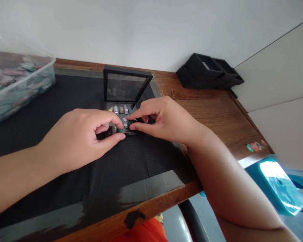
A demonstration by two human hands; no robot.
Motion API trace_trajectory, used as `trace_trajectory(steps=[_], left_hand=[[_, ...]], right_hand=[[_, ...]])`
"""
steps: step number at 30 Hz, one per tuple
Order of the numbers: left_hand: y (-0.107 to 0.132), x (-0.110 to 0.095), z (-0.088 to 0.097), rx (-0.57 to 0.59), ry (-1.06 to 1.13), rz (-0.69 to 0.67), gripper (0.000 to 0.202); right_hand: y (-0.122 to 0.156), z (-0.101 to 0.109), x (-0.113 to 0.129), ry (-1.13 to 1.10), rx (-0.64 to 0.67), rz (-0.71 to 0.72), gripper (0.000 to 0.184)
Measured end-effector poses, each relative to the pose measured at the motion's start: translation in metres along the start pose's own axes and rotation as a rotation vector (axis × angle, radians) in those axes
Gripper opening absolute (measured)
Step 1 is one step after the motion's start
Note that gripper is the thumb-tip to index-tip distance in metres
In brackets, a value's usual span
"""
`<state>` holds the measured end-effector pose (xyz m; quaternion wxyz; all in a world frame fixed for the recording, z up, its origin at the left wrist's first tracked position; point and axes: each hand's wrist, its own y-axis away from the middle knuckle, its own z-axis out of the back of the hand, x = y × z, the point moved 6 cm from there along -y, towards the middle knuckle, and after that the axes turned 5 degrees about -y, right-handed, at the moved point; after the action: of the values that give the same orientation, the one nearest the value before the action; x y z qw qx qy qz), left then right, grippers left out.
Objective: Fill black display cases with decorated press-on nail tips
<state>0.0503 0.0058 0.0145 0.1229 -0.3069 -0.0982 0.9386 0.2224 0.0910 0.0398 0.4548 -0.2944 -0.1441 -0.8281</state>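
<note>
Left hand (pixel 78 136), right hand (pixel 164 117) — both at one case (pixel 126 84).

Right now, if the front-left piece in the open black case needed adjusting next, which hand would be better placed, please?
Probably the left hand: its bent fingers are close to the front-left piece, while the right hand is farther off, toward the right.
</note>
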Motion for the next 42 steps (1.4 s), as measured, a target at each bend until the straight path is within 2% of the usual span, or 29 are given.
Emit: trace_trajectory(steps=[5,14,24,31,34,42], left_hand=[[-0.001,-0.002,-0.002,0.036,0.032,0.076,0.022],[-0.002,0.007,-0.004,0.026,0.045,0.169,0.027],[-0.003,0.008,-0.005,0.062,0.029,0.202,0.029],[-0.003,0.011,-0.002,0.038,0.059,0.206,0.025],[-0.003,0.015,-0.001,0.015,0.148,0.231,0.024],[-0.007,0.025,0.000,-0.024,0.663,0.354,0.019]], right_hand=[[0.000,0.000,-0.002,0.001,0.023,-0.068,0.025],[0.000,-0.001,0.002,-0.026,0.016,-0.076,0.020],[-0.002,-0.004,0.002,-0.042,-0.007,-0.014,0.022],[-0.001,-0.004,-0.001,-0.051,-0.006,-0.042,0.022],[-0.001,-0.004,-0.001,-0.049,-0.003,-0.048,0.023],[0.000,0.000,0.002,-0.077,-0.076,0.025,0.027]])
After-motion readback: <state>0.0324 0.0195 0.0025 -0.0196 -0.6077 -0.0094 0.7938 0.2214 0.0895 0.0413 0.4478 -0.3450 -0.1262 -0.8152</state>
